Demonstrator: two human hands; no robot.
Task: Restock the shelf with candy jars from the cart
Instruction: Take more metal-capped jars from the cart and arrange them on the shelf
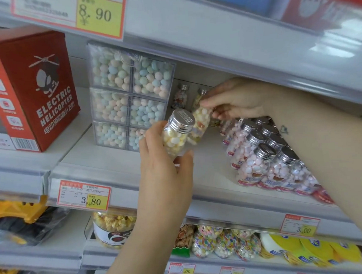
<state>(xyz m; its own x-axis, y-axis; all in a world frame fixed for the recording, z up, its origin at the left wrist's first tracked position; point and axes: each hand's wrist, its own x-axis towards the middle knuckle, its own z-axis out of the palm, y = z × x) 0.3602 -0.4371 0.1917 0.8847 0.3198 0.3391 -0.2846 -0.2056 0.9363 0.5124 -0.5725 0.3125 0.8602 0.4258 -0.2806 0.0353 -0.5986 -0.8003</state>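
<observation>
Two jars in hand: I hold one candy jar in each hand, both above the middle shelf (113,160), at the centre of the frame.
Left hand: my left hand (165,167) has its fingers curled round the body of the yellow jar (176,137). The jar leans a little, with its silver cap on top, and it does not touch the shelf.
Right hand: my right hand (235,99) pinches the upper end of the tilted jar (199,123) between thumb and fingertips. The cap is hidden under the fingers, and the lower end points to the lower left, just behind the yellow jar's cap.
Step in hand: I judge that the tilted jar goes down first, into the bare strip of shelf in the middle of the frame.
How to do it well: I should turn the jar upright before I lower it, set it flat, and open the pinch only when it stands. The forearm passes close over the pink jars (260,159), so I should keep it lifted or the row may tip.
Count, back jars (180,96): two, standing deep on the shelf.
Count, pink jars: about eight caps show at the right; those behind the arm I cannot count.
Count, clear boxes (128,95): six, stacked three high and two wide, left of centre.
Cart: not in view.
</observation>
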